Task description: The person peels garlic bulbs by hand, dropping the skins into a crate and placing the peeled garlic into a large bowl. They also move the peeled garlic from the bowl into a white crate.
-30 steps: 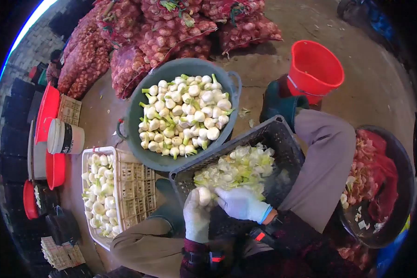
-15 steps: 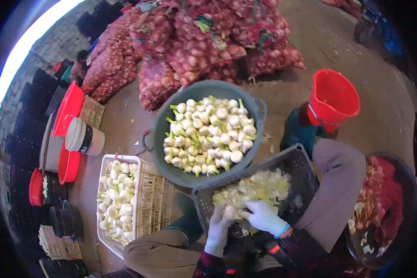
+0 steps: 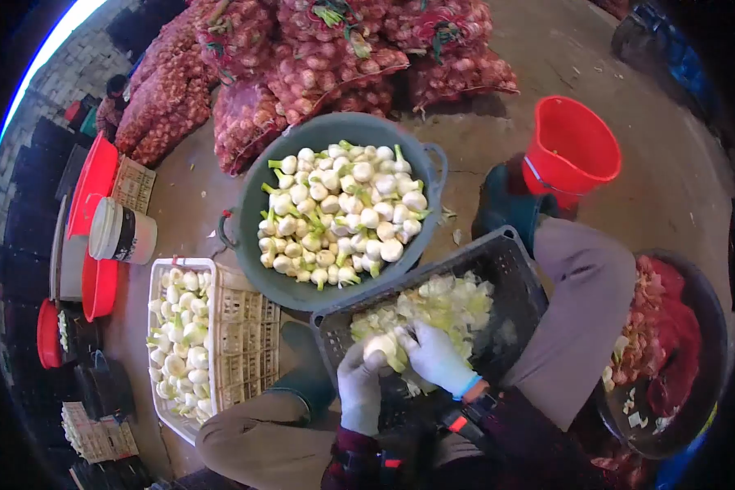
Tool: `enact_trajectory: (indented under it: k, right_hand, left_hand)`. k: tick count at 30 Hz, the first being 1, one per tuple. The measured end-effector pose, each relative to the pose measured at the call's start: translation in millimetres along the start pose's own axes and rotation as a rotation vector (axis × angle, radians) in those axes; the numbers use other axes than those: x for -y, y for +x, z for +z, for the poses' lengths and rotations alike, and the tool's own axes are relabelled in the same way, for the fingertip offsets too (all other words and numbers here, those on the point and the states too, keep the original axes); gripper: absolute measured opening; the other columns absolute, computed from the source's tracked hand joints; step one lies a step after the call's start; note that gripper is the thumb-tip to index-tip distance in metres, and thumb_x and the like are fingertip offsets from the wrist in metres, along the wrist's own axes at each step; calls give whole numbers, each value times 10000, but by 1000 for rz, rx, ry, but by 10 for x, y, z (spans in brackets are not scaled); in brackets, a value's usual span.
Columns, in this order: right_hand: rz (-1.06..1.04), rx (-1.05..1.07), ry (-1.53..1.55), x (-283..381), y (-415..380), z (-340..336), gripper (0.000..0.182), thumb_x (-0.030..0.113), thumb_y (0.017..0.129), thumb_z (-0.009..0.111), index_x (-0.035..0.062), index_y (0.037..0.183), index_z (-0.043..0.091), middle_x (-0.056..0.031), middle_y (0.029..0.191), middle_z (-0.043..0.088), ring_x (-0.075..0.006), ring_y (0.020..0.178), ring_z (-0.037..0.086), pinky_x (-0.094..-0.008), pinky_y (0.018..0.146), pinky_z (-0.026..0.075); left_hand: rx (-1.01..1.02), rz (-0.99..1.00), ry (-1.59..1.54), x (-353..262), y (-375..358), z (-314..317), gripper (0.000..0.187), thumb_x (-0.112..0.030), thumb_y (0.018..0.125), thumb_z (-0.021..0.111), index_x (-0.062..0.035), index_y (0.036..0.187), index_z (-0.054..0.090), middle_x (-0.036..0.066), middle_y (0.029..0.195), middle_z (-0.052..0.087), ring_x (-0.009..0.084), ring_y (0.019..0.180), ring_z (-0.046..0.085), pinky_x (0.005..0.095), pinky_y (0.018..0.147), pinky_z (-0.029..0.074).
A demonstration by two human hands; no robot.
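In my gloved left hand (image 3: 358, 388) is a white bulb (image 3: 378, 349) with a pale green stem, like garlic or a small onion. My gloved right hand (image 3: 437, 359) is closed, its fingertips pinching at the bulb's stem side. Both hands are over a black plastic crate (image 3: 506, 314) across my lap, which holds pale green, translucent peelings (image 3: 445, 306). Beyond it, a large grey-green tub (image 3: 253, 184) is heaped with similar white bulbs (image 3: 343, 208). A white crate (image 3: 245, 339) at left holds more bulbs, cleaner-looking and paler.
Red mesh sacks (image 3: 318, 73) of bulbs are piled behind the tub. A red bucket (image 3: 576, 151) stands at right, beyond my knee. A dark basin (image 3: 706, 351) with skins and red netting is beside my right leg. A white pail (image 3: 122, 233) and red basins (image 3: 98, 175) line the left.
The view has shifted, so surroundings appear farther left and mostly higher. The bulb has turned in my left hand, showing its green stem side towards my right fingers.
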State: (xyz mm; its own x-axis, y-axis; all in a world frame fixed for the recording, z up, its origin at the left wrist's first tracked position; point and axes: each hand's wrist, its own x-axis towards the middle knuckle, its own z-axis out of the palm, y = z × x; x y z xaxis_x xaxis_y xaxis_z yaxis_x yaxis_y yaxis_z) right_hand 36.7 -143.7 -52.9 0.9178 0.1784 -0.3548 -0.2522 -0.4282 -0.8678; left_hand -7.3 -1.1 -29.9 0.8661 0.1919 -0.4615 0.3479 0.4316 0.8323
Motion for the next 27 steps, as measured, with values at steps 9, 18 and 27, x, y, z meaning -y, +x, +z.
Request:
enact_trajectory:
  k: [9, 18, 27]
  right_hand:
    - [-115, 0, -568, -375, -13, -189, 274, 311, 877, 593, 50, 958, 617, -195, 844, 661, -391, 829, 638, -482, 722, 494]
    - [-72, 25, 268, 254, -182, -167, 389, 304, 805, 719, -25, 1005, 664, -174, 867, 683, -199, 780, 634, -345, 707, 491]
    - [-46, -234, 265, 70, 14, -65, 187, 150, 746, 655, -5, 834, 598, -183, 708, 620, -282, 652, 628, -391, 590, 471]
  left_hand:
    - [46, 131, -174, -252, -289, 101, 597, -284, 879, 650, 13, 1341, 416, 141, 1241, 521, 247, 1162, 513, 352, 991, 422]
    - [70, 59, -156, -36, -155, 106, 452, -258, 915, 606, -41, 1284, 460, 117, 1220, 545, 257, 1115, 541, 385, 969, 433]
    - [30, 29, -36, -10, -23, 265, 430, -197, 946, 564, 21, 1298, 447, 121, 1197, 559, 221, 1091, 552, 336, 954, 437]
